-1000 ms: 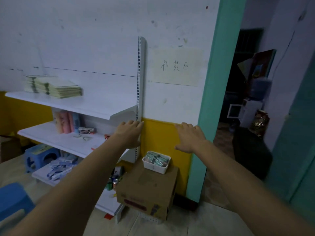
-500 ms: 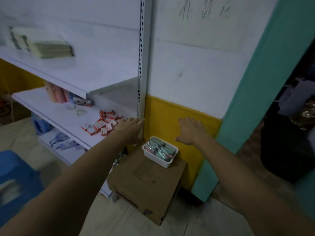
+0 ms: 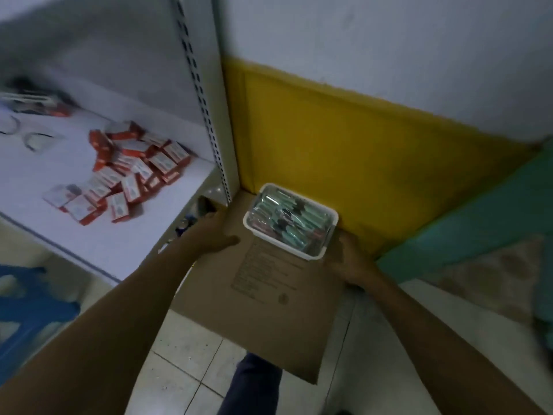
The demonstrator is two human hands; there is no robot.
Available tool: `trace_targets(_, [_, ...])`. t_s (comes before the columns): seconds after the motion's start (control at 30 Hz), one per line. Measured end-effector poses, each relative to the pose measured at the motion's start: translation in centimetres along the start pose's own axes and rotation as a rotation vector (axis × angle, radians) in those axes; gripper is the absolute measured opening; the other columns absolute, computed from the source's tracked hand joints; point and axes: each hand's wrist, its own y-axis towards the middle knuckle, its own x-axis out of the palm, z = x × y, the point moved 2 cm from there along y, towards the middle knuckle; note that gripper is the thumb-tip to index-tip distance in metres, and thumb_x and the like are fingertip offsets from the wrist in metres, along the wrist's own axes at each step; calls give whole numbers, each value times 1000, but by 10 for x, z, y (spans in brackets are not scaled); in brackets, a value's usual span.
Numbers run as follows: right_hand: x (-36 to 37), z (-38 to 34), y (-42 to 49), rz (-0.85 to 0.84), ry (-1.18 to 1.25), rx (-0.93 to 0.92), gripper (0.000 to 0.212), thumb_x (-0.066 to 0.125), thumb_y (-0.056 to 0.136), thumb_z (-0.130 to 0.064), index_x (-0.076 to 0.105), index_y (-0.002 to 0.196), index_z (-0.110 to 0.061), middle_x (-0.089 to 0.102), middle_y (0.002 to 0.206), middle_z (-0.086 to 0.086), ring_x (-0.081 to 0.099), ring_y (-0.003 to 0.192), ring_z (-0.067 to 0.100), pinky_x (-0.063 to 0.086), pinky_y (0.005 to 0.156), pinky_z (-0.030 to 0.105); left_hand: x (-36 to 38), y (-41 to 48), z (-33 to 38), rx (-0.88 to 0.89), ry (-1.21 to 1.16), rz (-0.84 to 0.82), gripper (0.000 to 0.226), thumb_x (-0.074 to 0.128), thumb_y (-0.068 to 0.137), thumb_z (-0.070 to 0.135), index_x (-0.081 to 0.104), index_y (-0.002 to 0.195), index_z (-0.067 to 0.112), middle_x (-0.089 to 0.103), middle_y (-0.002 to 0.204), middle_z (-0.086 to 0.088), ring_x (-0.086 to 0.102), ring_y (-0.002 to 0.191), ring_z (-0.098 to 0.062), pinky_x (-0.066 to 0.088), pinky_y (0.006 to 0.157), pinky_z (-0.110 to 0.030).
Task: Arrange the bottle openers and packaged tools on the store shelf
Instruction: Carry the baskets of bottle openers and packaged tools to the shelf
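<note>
Both hands have dropped from the yellow wall band to the cardboard box [image 3: 263, 310] at centre frame, and the view now looks steeply down on it.

1. Left hand [image 3: 212, 235]: it lies palm down on the upper left corner of the box. The fingers are extended and the thumb is spread across the top face. It grips nothing and stays clear of the white basket [image 3: 287, 250].
2. Right hand [image 3: 350, 262]: it sits at the right edge of the box, just beside the lower right corner of the basket. Its fingers are dark and blurred. Whether they curl, or touch the basket, cannot be told.
3. Task items: the basket stands on the far end of the box, against the yellow wall band [image 3: 374, 151]. It holds teal and dark packaged items [image 3: 287, 223]; their type cannot be made out.
4. Shelf [image 3: 89, 238]: it fills the left of the frame. A loose pile of red-and-white packets [image 3: 131, 175] lies on it. Objects at the upper left edge of the shelf are smeared by motion blur.
5. Cut off: both forearms leave the bottom edge of the frame, and a blue stool [image 3: 30, 310] is cropped at the lower left.
</note>
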Motion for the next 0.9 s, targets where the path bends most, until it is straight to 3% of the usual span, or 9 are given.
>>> trace_targets(0.2, [32,32,77,4,301,260,82,78,73,-42,43,137,-5,48,136,19,47,125,40,42,102,50,56,124,-7,-22,-203,-87,88,60,88,41,9,151,7,16,156,-17,25,140,-33,29,111,-41])
trace_targets(0.27, [37,46,100,12,336,338,70,75,80,-34,46,134,0,51,134,20,50,121,36,45,99,38,66,154,1,-71,-268,-89,82,61,89,40,16,149,4,25,152,-18,31,136,-32,33,106,-39])
trace_targets(0.33, [40,58,121,50,448,389,44,63,90,-12,49,131,1,54,131,20,56,107,24,51,77,14,77,180,11,-87,-458,-73,56,65,89,28,43,133,3,54,119,-14,53,107,-27,48,81,-27])
trace_targets(0.4, [46,69,137,44,548,449,41,62,92,-17,52,129,-5,60,122,11,60,93,14,48,58,11,84,197,17,-96,-606,-75,27,67,87,18,58,107,3,59,86,-7,56,75,-19,46,54,-14])
trace_targets(0.53, [52,68,151,47,695,472,30,60,93,-14,55,122,-6,65,89,-10,62,63,-9,44,47,8,90,209,17,-172,-754,-126,51,78,72,35,61,104,-1,55,95,-16,55,84,-25,48,68,-31])
trace_targets(0.67, [58,62,165,99,825,549,62,69,86,-26,40,139,-10,55,127,0,56,104,17,48,77,22,89,200,17,-266,-802,-144,85,82,44,54,61,107,1,64,106,-16,59,99,-29,50,90,-44])
trace_targets(0.73, [62,62,166,89,858,566,88,78,73,-43,34,144,-17,51,137,7,56,116,28,47,95,40,95,190,19,-260,-841,-133,64,82,62,40,58,110,6,64,94,-3,60,93,-20,50,85,-32])
trace_targets(0.8, [69,73,165,73,882,545,114,80,48,-61,33,144,-24,52,136,10,57,116,31,47,98,51,103,175,19,-255,-872,-96,37,75,77,22,58,109,12,61,84,7,63,75,-5,51,64,-15])
trace_targets(0.9, [61,67,143,77,856,557,107,80,46,-64,39,137,-26,55,130,5,58,113,28,48,95,51,98,138,26,-260,-830,-70,19,75,77,25,57,83,23,61,79,9,61,72,-4,47,56,-12])
